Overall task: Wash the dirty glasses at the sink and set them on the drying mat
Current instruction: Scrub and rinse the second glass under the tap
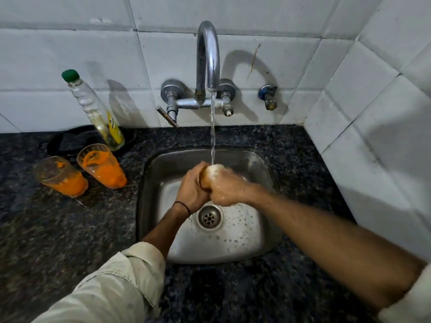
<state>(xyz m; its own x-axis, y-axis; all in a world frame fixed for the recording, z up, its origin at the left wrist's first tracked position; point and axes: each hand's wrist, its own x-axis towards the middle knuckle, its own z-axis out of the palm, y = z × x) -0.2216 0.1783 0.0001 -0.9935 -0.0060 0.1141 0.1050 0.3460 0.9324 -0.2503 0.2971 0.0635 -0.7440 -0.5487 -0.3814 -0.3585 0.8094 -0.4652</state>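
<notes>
The dark speckled counter wraps round a steel sink, where the curved tap runs a thin stream of water. Over the basin, the left hand and the sudsy right hand both curl round a foamy glass held right under that stream. On the counter to the left stand an orange-smeared glass and a second smeared glass, just beside each other, with a green-capped bottle behind them.
</notes>
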